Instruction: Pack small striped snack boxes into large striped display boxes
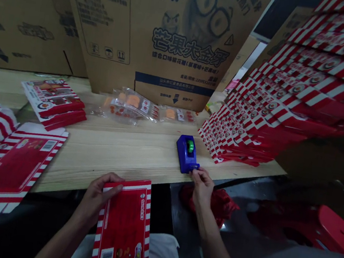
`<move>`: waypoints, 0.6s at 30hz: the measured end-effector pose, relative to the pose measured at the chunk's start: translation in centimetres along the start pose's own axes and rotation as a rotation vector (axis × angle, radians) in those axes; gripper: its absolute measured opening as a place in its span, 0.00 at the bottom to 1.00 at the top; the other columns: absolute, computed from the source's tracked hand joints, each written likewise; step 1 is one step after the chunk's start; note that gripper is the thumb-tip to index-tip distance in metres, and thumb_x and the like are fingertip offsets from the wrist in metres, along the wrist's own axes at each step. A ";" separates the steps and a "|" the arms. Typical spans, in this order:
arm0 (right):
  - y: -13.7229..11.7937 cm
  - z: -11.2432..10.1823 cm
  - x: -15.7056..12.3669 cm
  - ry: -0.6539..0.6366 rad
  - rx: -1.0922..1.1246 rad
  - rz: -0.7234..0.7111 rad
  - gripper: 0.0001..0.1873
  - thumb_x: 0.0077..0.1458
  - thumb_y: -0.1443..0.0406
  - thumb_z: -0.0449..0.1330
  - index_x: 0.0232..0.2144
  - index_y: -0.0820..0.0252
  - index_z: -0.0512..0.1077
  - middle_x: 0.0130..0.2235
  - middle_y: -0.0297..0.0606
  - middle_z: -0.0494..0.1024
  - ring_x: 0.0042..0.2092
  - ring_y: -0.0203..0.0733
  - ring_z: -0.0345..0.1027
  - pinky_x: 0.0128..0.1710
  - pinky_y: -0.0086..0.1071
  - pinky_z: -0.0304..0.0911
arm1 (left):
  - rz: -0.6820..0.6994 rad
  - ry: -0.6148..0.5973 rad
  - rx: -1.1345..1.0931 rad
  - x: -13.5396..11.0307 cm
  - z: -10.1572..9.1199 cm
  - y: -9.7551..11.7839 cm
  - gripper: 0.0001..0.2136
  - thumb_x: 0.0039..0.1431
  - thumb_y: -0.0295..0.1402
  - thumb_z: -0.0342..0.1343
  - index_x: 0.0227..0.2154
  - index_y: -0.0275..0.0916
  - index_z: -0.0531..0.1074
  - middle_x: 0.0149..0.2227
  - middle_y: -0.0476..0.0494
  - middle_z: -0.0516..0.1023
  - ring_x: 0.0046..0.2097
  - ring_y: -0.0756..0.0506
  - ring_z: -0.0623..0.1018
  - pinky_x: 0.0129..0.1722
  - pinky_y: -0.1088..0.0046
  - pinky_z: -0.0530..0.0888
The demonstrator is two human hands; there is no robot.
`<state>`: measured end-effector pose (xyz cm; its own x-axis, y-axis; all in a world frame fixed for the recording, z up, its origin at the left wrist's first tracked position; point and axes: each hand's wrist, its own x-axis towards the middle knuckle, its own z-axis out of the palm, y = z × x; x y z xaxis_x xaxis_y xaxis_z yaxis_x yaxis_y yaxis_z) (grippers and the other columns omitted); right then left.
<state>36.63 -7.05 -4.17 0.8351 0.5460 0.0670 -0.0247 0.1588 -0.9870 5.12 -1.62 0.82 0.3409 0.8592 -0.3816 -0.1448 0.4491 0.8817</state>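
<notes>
Table (101, 149) first, biggest thing here, pale wood, running L to R across the view. Big brown carton (161, 25) stands at the back, 2nd carton (24, 18) to its L. Over on the R, a tall stack (275, 101) of red-and-white boxes, leaning in the wide view. Far L: flats (13, 166), striped, partly cut off by the frame. Now the box (124, 229): over the lap (164, 251), just off the table's near edge, barcode side up. Small pile (56, 102) just behind the flats; clear packets (131, 102) lie R of it, in front of the big carton.

L hand (100, 198) has the box by its upper L corner, thumb on top, fingers mostly hidden. R hand (202, 186) is at the dispenser (184, 156), fingertips together at its near end; can't tell if they've got any tape. Dispenser's blue, nr the table edge, L of the stack. Smallest: green roll (190, 146) inside it.
</notes>
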 end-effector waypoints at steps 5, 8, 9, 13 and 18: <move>-0.3 -0.8 -0.8 -0.033 0.005 -0.006 0.14 0.41 0.58 0.70 0.21 0.61 0.73 0.38 0.36 0.69 0.39 0.38 0.64 0.42 0.38 0.68 | 0.069 -0.047 -0.005 0.0 0.8 0.4 0.11 0.47 0.36 0.67 0.27 0.37 0.72 0.29 0.51 0.74 0.30 0.51 0.74 0.31 0.77 0.70; -3.5 0.2 -1.3 -0.329 -0.075 0.004 0.12 0.47 0.57 0.68 0.24 0.59 0.74 0.38 0.35 0.69 0.37 0.37 0.65 0.39 0.35 0.68 | 0.063 -0.094 -0.021 -0.1 1.7 0.8 0.11 0.46 0.36 0.67 0.27 0.37 0.71 0.29 0.51 0.74 0.29 0.51 0.72 0.30 0.77 0.69; -5.0 1.1 -1.3 -0.524 -0.134 0.001 0.12 0.49 0.57 0.67 0.24 0.60 0.74 0.37 0.36 0.70 0.37 0.37 0.65 0.39 0.33 0.67 | 0.058 -0.121 -0.027 -0.1 2.0 1.0 0.12 0.46 0.36 0.67 0.27 0.37 0.70 0.30 0.51 0.74 0.29 0.51 0.72 0.30 0.77 0.68; -10.1 7.1 -1.1 -1.421 -0.361 -0.098 0.13 0.54 0.59 0.64 0.23 0.62 0.73 0.31 0.35 0.72 0.34 0.36 0.66 0.37 0.30 0.61 | 0.053 -0.219 -0.020 -0.1 2.9 1.1 0.12 0.47 0.37 0.66 0.27 0.37 0.69 0.28 0.52 0.72 0.27 0.52 0.70 0.28 0.77 0.65; -12.3 13.1 -2.3 -1.812 -0.790 -0.461 0.11 0.52 0.63 0.66 0.23 0.63 0.71 0.28 0.32 0.69 0.31 0.34 0.62 0.33 0.29 0.55 | 0.156 -0.218 0.077 -0.2 2.9 0.7 0.10 0.50 0.35 0.64 0.28 0.37 0.70 0.29 0.51 0.72 0.31 0.51 0.70 0.33 0.76 0.65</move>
<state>27.77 0.49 9.76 -0.7045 0.6883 -0.1733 0.6024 0.4508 -0.6587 7.68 -2.17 2.37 0.5135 0.8393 -0.1784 -0.1428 0.2886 0.9467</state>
